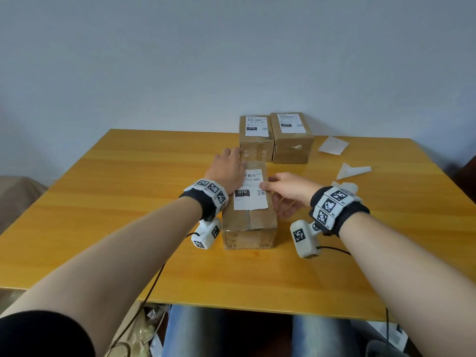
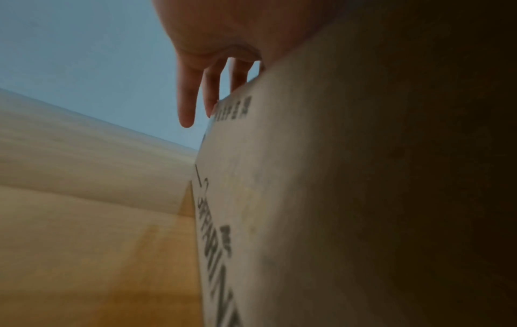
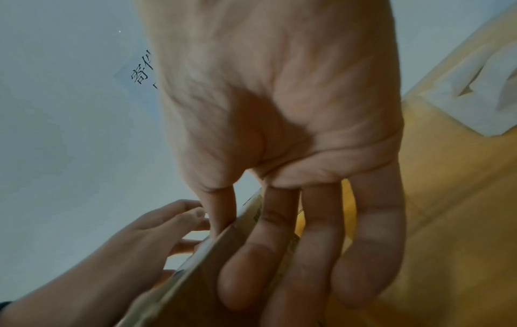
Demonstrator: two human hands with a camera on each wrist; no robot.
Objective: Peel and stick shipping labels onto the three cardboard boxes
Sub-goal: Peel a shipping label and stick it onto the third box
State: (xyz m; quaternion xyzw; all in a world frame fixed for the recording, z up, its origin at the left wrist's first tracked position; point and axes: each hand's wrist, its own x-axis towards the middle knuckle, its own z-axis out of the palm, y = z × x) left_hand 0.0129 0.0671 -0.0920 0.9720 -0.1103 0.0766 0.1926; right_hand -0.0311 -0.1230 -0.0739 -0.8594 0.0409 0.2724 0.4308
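Observation:
The nearest cardboard box (image 1: 249,222) lies lengthwise in the middle of the yellow table, with a white shipping label (image 1: 251,191) on its top. My left hand (image 1: 228,167) rests flat on the box's far left top. In the left wrist view its straight fingers (image 2: 186,106) reach past the top edge of the box (image 2: 279,199). My right hand (image 1: 286,191) is at the box's right edge, thumb on the label. Its straight fingers (image 3: 279,254) lie along the box's side. Two more boxes (image 1: 256,148) (image 1: 292,148) stand at the back, each with a label on top.
Loose white backing papers (image 1: 333,145) (image 1: 355,171) lie on the table (image 1: 128,202) to the right of the boxes, and another lies by my right wrist (image 1: 346,186). A grey wall rises behind the table. Cables hang from both wrist cameras over the near edge.

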